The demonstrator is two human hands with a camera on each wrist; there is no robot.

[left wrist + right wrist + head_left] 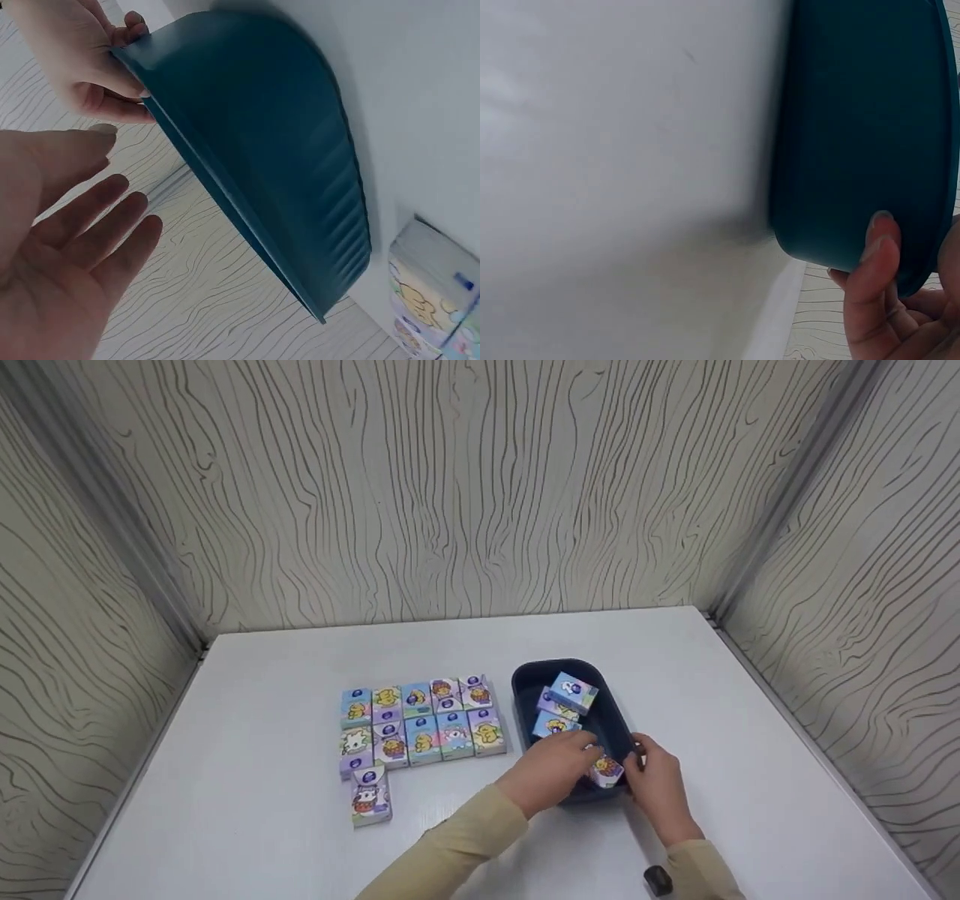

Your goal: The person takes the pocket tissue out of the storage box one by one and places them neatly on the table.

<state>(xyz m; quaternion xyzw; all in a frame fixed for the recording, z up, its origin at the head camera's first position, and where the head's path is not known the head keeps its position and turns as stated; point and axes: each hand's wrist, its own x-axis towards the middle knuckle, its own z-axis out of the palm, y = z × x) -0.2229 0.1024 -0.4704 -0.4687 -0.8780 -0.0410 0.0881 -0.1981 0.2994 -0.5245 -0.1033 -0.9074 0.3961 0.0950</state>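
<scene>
A dark teal plastic bin (616,712) stands on the table with several cartoon-printed tissue packs in it, among them a blue one (574,692) lying across a purple one. My left hand (551,771) is over the near part of the bin, fingertips beside a tissue pack (606,770) with a basket picture. In the left wrist view that hand's fingers (112,225) are extended, with nothing between them and the thumb. My right hand (656,780) grips the bin's near right rim, its fingers (877,270) against the outer wall and the thumb side at the edge.
Left of the bin, tissue packs (422,739) lie in two tidy rows, with a single pack (370,796) below their left end. Wood-grain panels (450,495) enclose the white table (262,810) at the back and sides. A small dark block (658,880) is by the right sleeve.
</scene>
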